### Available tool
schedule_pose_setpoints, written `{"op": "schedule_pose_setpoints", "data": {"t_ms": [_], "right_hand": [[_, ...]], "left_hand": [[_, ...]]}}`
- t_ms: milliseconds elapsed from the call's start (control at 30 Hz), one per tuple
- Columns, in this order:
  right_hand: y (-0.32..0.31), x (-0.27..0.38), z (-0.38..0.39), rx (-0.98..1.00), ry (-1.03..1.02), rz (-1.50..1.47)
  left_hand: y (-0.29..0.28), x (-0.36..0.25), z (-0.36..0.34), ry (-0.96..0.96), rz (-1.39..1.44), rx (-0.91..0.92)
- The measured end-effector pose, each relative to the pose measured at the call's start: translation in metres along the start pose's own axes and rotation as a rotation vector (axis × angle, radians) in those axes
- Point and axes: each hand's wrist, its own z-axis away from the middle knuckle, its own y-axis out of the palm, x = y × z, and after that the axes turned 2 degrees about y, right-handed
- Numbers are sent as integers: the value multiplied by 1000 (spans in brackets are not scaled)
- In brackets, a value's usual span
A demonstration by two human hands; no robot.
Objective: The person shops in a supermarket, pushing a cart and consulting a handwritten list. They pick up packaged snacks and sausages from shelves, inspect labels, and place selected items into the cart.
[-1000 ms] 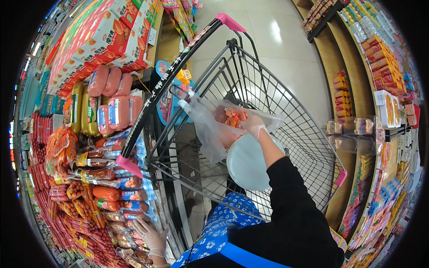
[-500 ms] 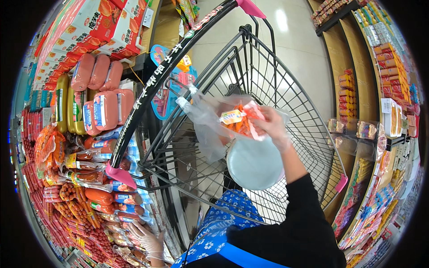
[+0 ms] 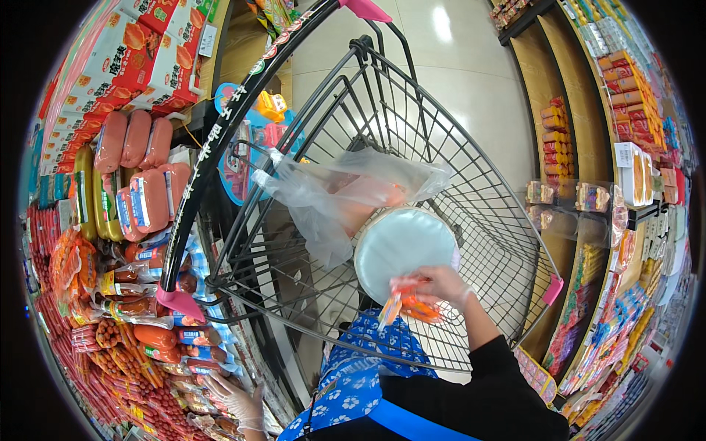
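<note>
My right hand (image 3: 443, 285), in a clear glove, is closed on an orange-and-red plastic packet (image 3: 415, 307) above the near side of a shopping cart (image 3: 482, 158). Motion blurs the packet, and its contents are too smeared to name. Just beyond it, inside the cart, is a round object with a pale blue top (image 3: 404, 246). Against that lies a translucent plastic bag (image 3: 312, 209) with something pinkish-orange in it. My gloved left hand (image 3: 239, 404) is low on the left with fingers spread, beside wrapped sausages (image 3: 202, 353) on the display.
Large pink packaged sausages (image 3: 151, 202) and red-and-white boxes (image 3: 118, 70) fill the left display. A blue toy set (image 3: 239, 173) hangs by the black cart handle (image 3: 202, 165). Shelves of packaged snacks (image 3: 625, 92) line the right side. Pale floor tiles (image 3: 463, 59) run beyond the cart.
My right hand has drawn the orange-and-red packet out from over the plastic bag, toward me past the round object. The bag now lies without my hand at it. My left hand has barely moved.
</note>
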Motion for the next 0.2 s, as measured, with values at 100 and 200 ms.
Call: {"op": "schedule_pose_setpoints", "data": {"t_ms": [100,200], "right_hand": [[-14,30,-27,-143,41,294],[-52,76,-56,-619,-316,-35]], "left_hand": [[-4,-2,-1,21,47,0],[-5,-4,-1,-13,20,28]]}}
